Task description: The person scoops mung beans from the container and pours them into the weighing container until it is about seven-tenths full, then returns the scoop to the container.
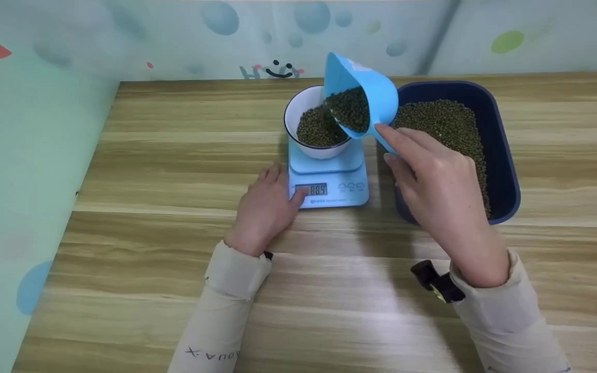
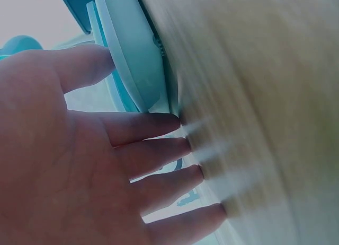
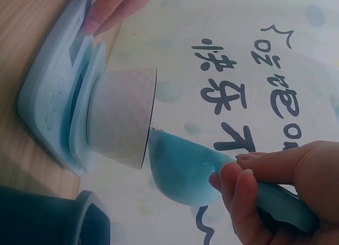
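Observation:
My right hand [image 1: 441,178] grips the handle of a light blue scoop [image 1: 381,93], tilted over a white bowl [image 1: 298,111] with a dark rim. Small dark green beans, like mung beans [image 1: 350,109], lie at the scoop's mouth and in the bowl. In the right wrist view the scoop's lip [image 3: 153,136] is at the bowl's rim. The bowl stands on a light blue kitchen scale [image 1: 340,197] whose display shows digits like 889. Beside the scale my left hand [image 1: 268,204] rests with fingers extended, fingertips on the table in the left wrist view; its thumb touches the scale's front left.
A dark blue tub [image 1: 506,176] holding many more beans stands right of the scale, partly behind my right hand. The wood-grain table [image 1: 174,171] meets a printed wall covering [image 1: 174,41] at the back and left.

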The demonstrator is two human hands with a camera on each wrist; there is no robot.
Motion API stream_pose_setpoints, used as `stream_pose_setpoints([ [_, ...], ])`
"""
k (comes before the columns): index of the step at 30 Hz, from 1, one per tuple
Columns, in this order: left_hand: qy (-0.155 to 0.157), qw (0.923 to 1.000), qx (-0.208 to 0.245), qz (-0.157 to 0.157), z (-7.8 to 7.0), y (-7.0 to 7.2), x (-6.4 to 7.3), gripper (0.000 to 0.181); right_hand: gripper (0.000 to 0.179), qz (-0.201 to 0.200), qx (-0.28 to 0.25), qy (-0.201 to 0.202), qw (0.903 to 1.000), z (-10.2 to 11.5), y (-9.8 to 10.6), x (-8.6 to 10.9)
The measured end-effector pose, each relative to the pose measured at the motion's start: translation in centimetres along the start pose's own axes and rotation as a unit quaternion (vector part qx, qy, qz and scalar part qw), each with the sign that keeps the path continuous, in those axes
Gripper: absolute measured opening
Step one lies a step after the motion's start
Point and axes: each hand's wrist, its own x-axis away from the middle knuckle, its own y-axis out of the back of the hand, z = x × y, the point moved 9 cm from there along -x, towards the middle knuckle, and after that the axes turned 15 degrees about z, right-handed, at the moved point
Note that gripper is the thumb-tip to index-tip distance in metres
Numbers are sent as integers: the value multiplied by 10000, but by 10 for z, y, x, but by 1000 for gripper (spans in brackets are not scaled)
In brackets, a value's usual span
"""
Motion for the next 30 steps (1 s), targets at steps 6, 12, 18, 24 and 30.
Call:
stream_pose_setpoints([
  [6,-40,9999,-42,-104,0,1,0,65,37,19,-10,51,10000,1,-2,0],
  [12,-32,10000,-56,-23,-1,-1,0,66,38,80,-41,-2,10000,0,-4,1],
  [18,-24,10000,-38,-28,-2,0,1,66,38,65,-66,12,10000,1,-3,0],
  [24,7,10000,-24,-37,-1,1,1,65,37,97,-27,26,9999,3,-5,-2],
  [30,-27,9999,-50,-99,-1,2,2,65,34,126,87,74,9999,4,-6,-4],
])
